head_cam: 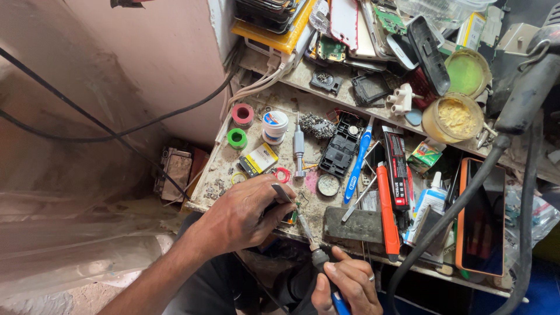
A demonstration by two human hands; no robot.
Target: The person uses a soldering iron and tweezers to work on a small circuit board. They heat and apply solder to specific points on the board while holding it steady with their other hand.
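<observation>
My left hand [239, 216] rests on the near edge of the dirty workbench [216, 166]. It pinches metal tweezers [282, 192] over a small green circuit board [291, 217]. Lower down, my right hand [350, 286] grips a soldering iron [318, 255] by its blue handle. The iron's thin tip slants up and left to the board, just beside the fingers of my left hand. Whether the tip touches the board is hidden.
The bench holds red [242, 114] and green [237, 139] spools, a white tub [275, 125], a metal screwdriver [298, 149], a black phone frame [341, 146], a blue toothbrush [357, 166], an orange knife [387, 210] and an orange-cased phone [481, 219]. A thick grey hose [466, 195] crosses the right side.
</observation>
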